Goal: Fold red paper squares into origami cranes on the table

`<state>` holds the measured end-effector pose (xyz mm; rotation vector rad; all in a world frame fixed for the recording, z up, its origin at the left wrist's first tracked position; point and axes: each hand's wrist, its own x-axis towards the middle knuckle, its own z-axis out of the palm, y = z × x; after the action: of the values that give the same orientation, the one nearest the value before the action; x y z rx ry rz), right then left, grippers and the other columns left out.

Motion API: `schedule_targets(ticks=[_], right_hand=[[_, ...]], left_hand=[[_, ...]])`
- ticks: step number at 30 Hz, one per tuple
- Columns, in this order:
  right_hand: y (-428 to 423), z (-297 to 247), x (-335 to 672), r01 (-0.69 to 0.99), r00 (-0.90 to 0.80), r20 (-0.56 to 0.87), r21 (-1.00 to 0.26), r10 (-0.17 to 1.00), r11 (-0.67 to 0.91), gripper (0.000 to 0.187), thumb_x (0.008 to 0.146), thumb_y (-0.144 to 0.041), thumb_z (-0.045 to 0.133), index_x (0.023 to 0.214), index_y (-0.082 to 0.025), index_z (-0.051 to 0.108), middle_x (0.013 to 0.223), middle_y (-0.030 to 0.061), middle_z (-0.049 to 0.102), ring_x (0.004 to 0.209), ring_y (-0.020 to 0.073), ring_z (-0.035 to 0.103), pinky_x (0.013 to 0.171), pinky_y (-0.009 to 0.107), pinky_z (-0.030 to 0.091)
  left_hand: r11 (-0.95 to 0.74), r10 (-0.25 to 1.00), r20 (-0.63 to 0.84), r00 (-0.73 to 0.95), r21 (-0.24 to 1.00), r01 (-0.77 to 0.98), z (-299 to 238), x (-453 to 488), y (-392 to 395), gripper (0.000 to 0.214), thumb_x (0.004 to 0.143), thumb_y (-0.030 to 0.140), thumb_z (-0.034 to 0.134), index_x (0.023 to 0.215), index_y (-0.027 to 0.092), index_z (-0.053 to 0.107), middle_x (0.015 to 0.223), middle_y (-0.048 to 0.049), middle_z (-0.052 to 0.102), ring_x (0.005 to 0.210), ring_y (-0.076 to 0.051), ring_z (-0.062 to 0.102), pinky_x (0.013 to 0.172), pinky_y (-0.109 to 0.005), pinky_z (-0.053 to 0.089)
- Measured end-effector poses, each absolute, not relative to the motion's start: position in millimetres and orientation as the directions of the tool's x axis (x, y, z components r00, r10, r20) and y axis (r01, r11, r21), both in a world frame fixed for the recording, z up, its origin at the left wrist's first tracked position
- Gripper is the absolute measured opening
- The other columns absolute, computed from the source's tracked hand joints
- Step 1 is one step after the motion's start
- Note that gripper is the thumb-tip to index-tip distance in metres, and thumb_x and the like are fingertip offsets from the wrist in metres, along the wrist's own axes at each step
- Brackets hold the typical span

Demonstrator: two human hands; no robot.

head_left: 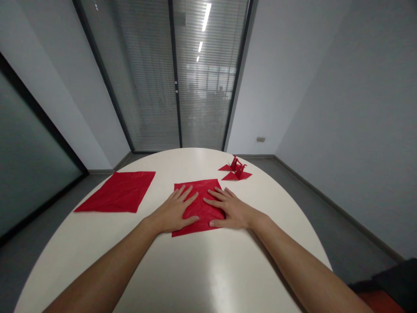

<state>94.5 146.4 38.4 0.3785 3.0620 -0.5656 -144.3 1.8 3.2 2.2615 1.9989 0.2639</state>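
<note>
A creased sheet of red paper (202, 195) lies flat on the table in front of me. Its left part is under my left hand (177, 211), which rests palm down with fingers spread. On its right part lies my right hand (230, 208), also flat and spread. The two thumbs point toward each other with a small gap between them. Parts of the sheet's left and right edges are hidden beneath the hands. Neither hand grips anything.
Another red sheet (120, 191) lies on the left of the round white table (208, 278). Two folded red paper cranes (239, 171) stand close together near the far right edge. A dark chair-like object (394, 282) shows at the lower right.
</note>
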Motion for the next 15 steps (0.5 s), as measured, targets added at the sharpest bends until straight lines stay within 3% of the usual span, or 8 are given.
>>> schedule_targets(ticks=[5, 12, 15], right_hand=[[149, 37, 94, 0.143, -0.985, 0.038, -0.383, 0.17, 0.913, 0.084, 0.08, -0.075, 0.063, 0.148, -0.028, 0.05, 0.161, 0.0136, 0.033, 0.15, 0.0403, 0.025, 0.121, 0.064, 0.015], [149, 33, 95, 0.204, -0.974, 0.017, -0.383, 0.227, 0.901, 0.081, 0.084, -0.073, 0.061, 0.151, -0.032, 0.044, 0.163, 0.012, 0.029, 0.152, 0.0401, 0.019, 0.12, 0.068, 0.007], [151, 32, 94, 0.205, -0.974, 0.012, -0.386, 0.227, 0.899, 0.08, 0.084, -0.072, 0.06, 0.152, -0.032, 0.043, 0.163, 0.0114, 0.028, 0.153, 0.0394, 0.017, 0.12, 0.068, 0.007]], left_hand=[[-0.111, 0.993, 0.069, 0.097, 0.23, 0.967, 6, -143, 2, 0.09, 0.09, 0.076, 0.044, 0.16, 0.023, 0.026, 0.165, -0.0144, 0.022, 0.154, -0.038, 0.014, 0.122, -0.057, 0.02], [-0.234, 0.967, 0.175, 0.186, 0.312, 0.921, 19, -136, 4, 0.067, 0.094, 0.052, 0.057, 0.152, 0.023, 0.043, 0.157, -0.0089, 0.045, 0.146, -0.029, 0.039, 0.12, -0.047, 0.033], [-0.227, 0.972, 0.126, 0.196, 0.317, 0.921, 22, -133, 2, 0.061, 0.095, 0.047, 0.055, 0.15, 0.022, 0.045, 0.157, -0.0084, 0.044, 0.148, -0.029, 0.035, 0.121, -0.048, 0.032]])
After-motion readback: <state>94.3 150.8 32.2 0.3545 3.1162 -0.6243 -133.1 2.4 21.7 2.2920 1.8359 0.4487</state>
